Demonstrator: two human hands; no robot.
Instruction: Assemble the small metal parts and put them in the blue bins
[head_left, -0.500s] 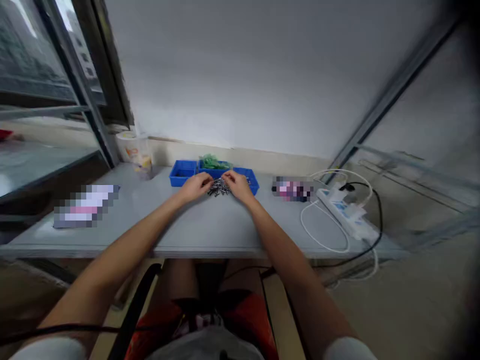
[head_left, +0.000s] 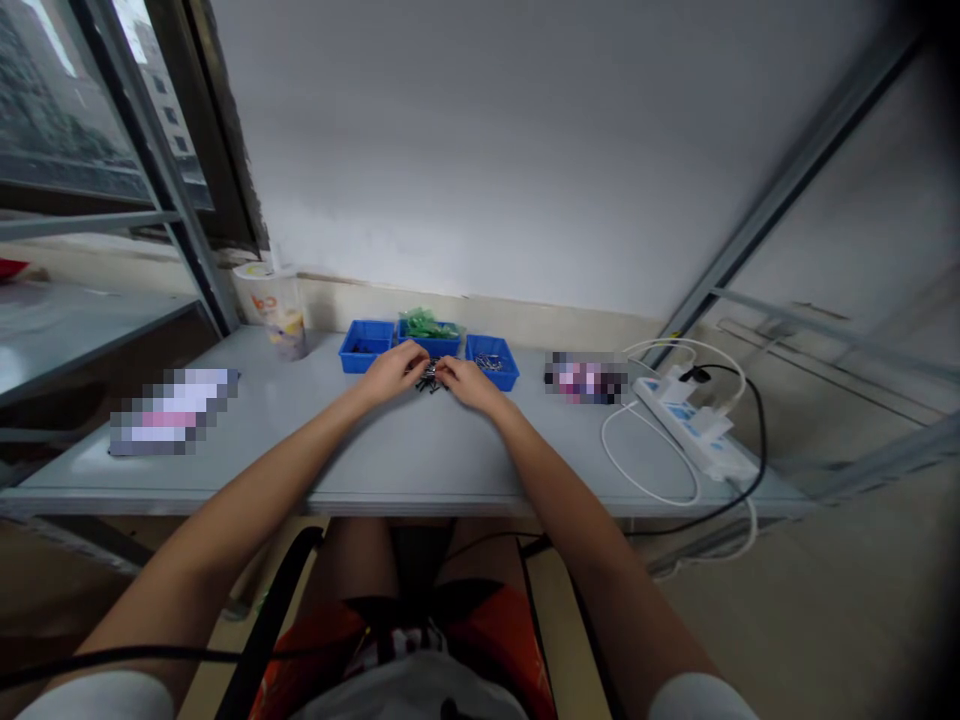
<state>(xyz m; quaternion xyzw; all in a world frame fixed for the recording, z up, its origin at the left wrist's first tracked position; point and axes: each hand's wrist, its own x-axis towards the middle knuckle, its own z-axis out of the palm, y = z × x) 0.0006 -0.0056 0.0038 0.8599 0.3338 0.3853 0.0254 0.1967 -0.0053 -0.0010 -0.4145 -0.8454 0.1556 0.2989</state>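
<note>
A heap of small, shiny metal pieces (head_left: 430, 382) lies on the grey table, partly covered by both hands; their exact kind is too small to tell. My left hand (head_left: 397, 372) rests at the heap's left side, fingers curled and pinched together. From the right, my right hand (head_left: 466, 380) bends over the same heap with its fingers closed near the left fingertips. What sits between the fingers of either hand is hidden. Just behind my right hand, a blue tray (head_left: 492, 362) holds several thin, shiny metal pieces.
Behind the hands are a blue bin (head_left: 367, 345) with dark bits inside and a blue bin holding green plastic (head_left: 424, 324). A drink cup (head_left: 277, 310) stands back left. A power strip (head_left: 697, 430) with cables lies right. Two blurred items flank the work area.
My right hand has moved slightly down and left, over the heap. The blue tray behind it is now more exposed. My left hand has hardly moved.
</note>
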